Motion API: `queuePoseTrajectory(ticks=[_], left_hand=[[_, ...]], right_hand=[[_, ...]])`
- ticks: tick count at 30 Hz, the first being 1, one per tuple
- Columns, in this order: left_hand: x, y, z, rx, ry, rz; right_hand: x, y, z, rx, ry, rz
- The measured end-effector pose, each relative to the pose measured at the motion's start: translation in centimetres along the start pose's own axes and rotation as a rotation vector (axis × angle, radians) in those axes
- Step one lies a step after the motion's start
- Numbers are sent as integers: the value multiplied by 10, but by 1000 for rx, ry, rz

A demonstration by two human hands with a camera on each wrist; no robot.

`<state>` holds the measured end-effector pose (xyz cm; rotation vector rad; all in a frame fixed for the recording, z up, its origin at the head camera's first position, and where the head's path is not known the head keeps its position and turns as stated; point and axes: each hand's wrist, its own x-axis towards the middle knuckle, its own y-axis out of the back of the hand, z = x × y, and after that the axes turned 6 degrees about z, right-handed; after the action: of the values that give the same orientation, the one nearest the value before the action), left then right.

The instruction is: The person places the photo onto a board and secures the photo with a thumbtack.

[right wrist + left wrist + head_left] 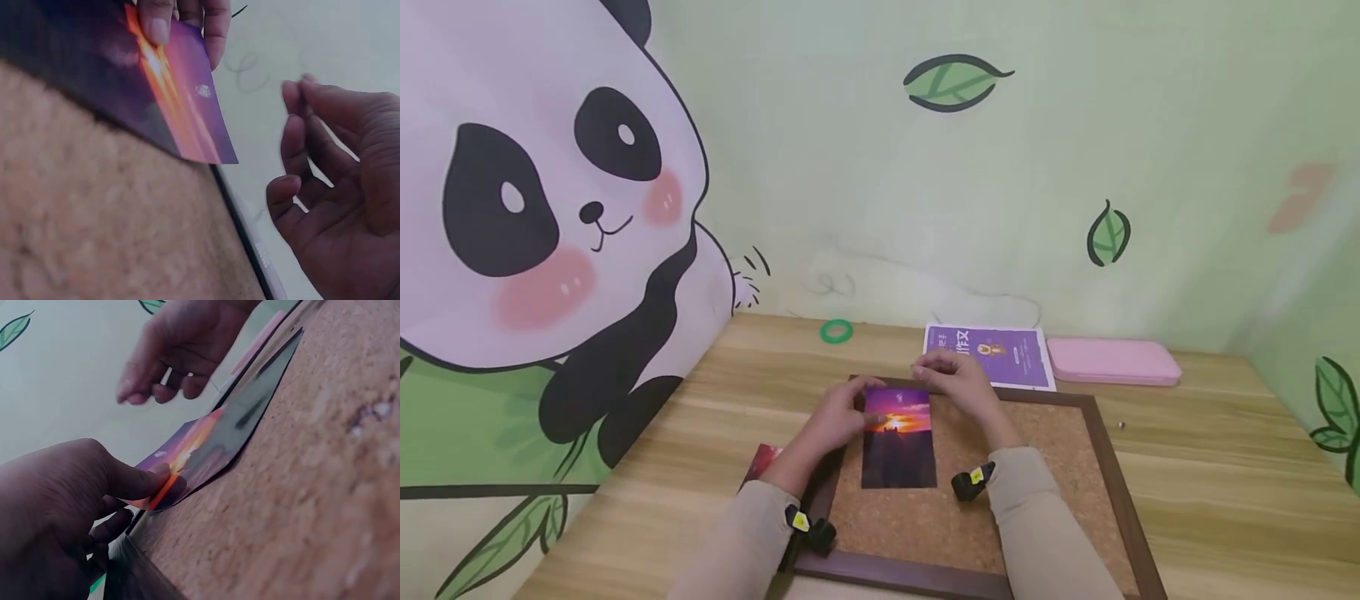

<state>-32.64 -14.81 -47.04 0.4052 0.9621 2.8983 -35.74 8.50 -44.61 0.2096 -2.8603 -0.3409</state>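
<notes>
My left hand pinches a sunset photo near its top left, thumb on the picture side. The photo lies over the left part of a framed corkboard, and its top end is bent up off the cork in the left wrist view. My right hand is raised just beyond the photo's top right corner, thumb and index fingertips pressed together. I cannot tell whether something tiny sits between those tips. A small whitish mark shows on the photo's purple sky.
Behind the board lie a purple booklet and a pink case. A green ring rests near the wall. Left of the board, a reddish picture is partly hidden by my arm. A tiny shiny object lies right of the frame.
</notes>
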Motion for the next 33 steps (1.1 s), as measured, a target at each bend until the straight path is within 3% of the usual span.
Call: queuePoseTrajectory(ticks=[6, 11, 16, 23, 29, 33], left_hand=[[-2, -4, -8, 49, -11, -23], [-4, -9, -13, 20, 3, -21], [-2, -8, -11, -7, -5, -26], [2, -6, -8, 53, -47, -24], [-1, -7, -9, 76, -48, -25], [-2, -8, -10, 100, -93, -14]], right_hand=[[-3, -5, 11, -164, -4, -131], [-6, -8, 14, -243, 12, -189], [-3, -7, 10, -279, 26, -198], [3, -7, 7, -336, 70, -249], [1, -9, 8, -357, 30, -322], [0, -10, 10, -358, 1, -347]])
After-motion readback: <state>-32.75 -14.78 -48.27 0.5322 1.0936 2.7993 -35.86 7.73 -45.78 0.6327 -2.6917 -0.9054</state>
